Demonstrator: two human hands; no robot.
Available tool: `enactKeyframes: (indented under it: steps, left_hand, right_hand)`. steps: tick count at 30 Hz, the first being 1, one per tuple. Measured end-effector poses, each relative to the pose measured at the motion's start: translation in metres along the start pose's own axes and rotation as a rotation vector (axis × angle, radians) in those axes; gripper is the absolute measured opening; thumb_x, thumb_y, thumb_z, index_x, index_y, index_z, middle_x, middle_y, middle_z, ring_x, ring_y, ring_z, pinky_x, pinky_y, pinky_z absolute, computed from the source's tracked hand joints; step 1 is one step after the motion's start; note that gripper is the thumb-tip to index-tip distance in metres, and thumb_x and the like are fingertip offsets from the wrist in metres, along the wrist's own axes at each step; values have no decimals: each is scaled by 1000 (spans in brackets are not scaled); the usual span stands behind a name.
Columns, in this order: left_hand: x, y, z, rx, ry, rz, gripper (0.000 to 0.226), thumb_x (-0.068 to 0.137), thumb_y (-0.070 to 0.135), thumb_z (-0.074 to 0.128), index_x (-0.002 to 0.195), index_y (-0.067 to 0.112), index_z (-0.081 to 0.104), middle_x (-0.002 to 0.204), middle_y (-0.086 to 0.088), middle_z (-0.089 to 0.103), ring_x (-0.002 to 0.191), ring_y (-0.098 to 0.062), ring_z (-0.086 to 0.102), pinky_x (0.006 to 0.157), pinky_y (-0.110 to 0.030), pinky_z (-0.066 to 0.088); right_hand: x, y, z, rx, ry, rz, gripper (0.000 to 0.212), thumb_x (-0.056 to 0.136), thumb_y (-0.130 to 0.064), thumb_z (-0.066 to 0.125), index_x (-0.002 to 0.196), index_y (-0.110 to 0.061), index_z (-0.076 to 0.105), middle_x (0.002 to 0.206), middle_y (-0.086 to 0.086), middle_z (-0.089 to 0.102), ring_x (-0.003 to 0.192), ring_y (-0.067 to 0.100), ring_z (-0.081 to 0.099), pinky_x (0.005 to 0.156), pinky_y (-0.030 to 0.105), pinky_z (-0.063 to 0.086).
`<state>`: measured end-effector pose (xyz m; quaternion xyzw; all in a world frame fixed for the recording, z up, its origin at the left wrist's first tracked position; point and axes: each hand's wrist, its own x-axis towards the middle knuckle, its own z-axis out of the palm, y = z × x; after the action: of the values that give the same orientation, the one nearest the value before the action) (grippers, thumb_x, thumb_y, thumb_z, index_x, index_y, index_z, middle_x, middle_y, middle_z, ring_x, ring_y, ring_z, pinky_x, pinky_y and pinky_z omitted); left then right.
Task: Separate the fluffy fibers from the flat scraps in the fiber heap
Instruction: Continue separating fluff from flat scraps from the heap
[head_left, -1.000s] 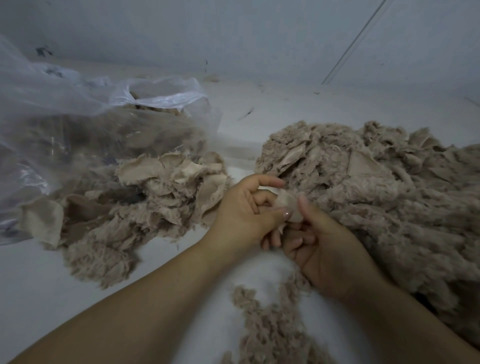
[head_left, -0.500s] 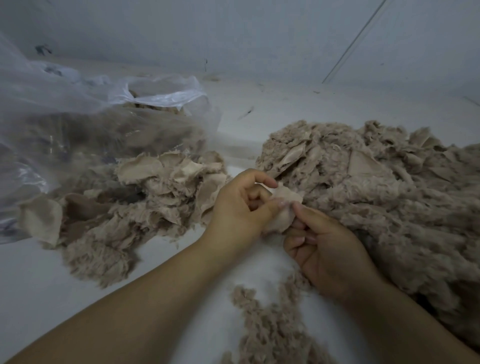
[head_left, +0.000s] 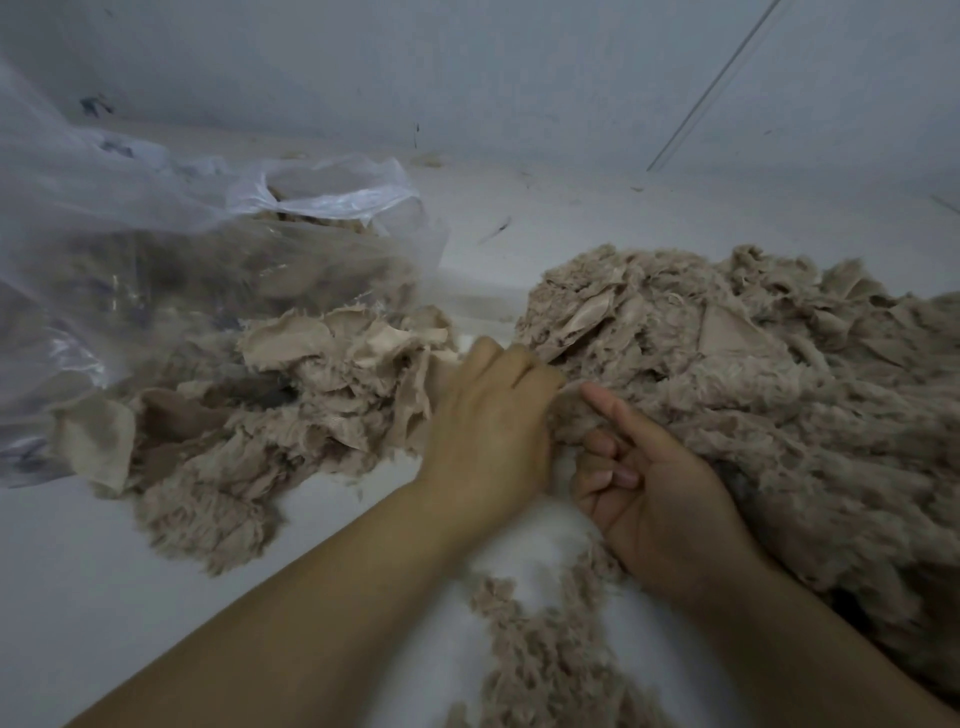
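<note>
My left hand (head_left: 488, 415), back up and fingers curled under, grips a tuft at the near-left edge of the fiber heap (head_left: 753, 395), which fills the right of the view and runs off the right edge. My right hand (head_left: 654, 483) lies palm up just beside it, forefinger straight and touching that same tuft, the other fingers loosely curled; I cannot tell whether they hold anything. To the left, well apart from the heap, a pile of flat scraps (head_left: 291, 395) spills from the mouth of a clear plastic bag (head_left: 156, 249). A narrow bare strip of the white surface (head_left: 104, 597) runs between the two piles, wider toward the near-left corner. A thin trail of loose fluff (head_left: 540, 660) lies between my forearms. Beyond, the surface meets a pale wall (head_left: 467, 67), with a few stray strands along the join.
</note>
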<state>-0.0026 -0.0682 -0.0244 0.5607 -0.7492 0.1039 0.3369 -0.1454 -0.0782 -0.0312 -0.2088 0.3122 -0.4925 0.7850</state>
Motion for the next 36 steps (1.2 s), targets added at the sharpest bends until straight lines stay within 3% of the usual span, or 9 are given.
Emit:
enactKeyframes:
  steps: [2, 4, 7, 12, 19, 22, 28, 34, 36]
  left_hand:
    - [1, 1, 7, -222, -161, -63, 54, 76, -2, 53, 130, 3, 58, 129, -15, 59, 116, -35, 53, 95, -42, 47]
    - [1, -3, 13, -330, -244, -113, 60, 77, -9, 52, 135, 6, 55, 135, -13, 57, 125, -27, 52, 105, -34, 42]
    - [2, -8, 18, -400, -181, -220, 41, 78, -11, 56, 111, 9, 71, 107, -8, 70, 101, -21, 63, 88, -26, 46]
    - [4, -10, 17, -584, -21, -453, 14, 87, 3, 66, 76, 11, 70, 72, 6, 64, 69, -6, 59, 66, -20, 48]
    - [2, -4, 10, -994, 15, -677, 16, 96, 4, 56, 81, 8, 58, 42, -5, 52, 33, -16, 49, 35, -19, 38]
    - [1, 1, 9, -1064, 2, -662, 15, 98, 3, 53, 84, 9, 53, 44, -14, 52, 33, -23, 53, 32, -22, 38]
    - [-1, 1, 6, -1000, 103, -559, 17, 92, 7, 65, 76, 11, 59, 47, -1, 55, 34, -16, 51, 36, -20, 38]
    - [-2, 4, 0, -1056, 207, -486, 21, 92, 8, 65, 71, 13, 62, 55, -2, 55, 40, -16, 48, 39, -26, 42]
    - [-5, 2, -2, -1163, 132, -461, 25, 89, 11, 67, 65, 7, 62, 50, -4, 54, 36, -14, 45, 36, -21, 38]
  right_hand:
    - [-1, 0, 1, -6, -4, 1, 35, 93, -22, 54, 126, -12, 60, 61, -2, 44, 42, 3, 30, 41, 16, 36]
    - [-2, 1, 1, -11, -15, 20, 39, 89, -23, 57, 125, -11, 60, 62, -1, 44, 43, 3, 31, 42, 16, 36]
    - [-3, 0, 2, -37, -38, 81, 44, 77, -27, 62, 115, -5, 58, 65, 1, 45, 43, 4, 31, 43, 17, 37]
    - [-4, -2, 4, -54, -31, 115, 19, 87, -27, 57, 96, -10, 55, 67, 3, 49, 47, 7, 31, 44, 20, 42]
    - [-1, -1, 0, -42, -35, 96, 18, 82, -20, 61, 97, -12, 55, 64, 1, 45, 44, 4, 33, 43, 19, 40]
    - [-3, -1, 1, -83, -112, 66, 10, 79, -13, 62, 88, -12, 59, 60, -4, 45, 42, 2, 34, 44, 14, 37]
    - [-4, 1, 1, -130, -186, 9, 30, 84, -10, 55, 114, -6, 58, 58, -5, 61, 41, 2, 49, 44, 13, 39]
    - [-2, 0, -2, -96, -89, -9, 11, 82, -10, 62, 72, -14, 63, 58, -3, 44, 43, 3, 39, 47, 20, 46]
    - [-1, 2, -2, -68, -52, -16, 11, 90, -5, 54, 83, -9, 60, 63, 3, 53, 48, 7, 51, 52, 25, 53]
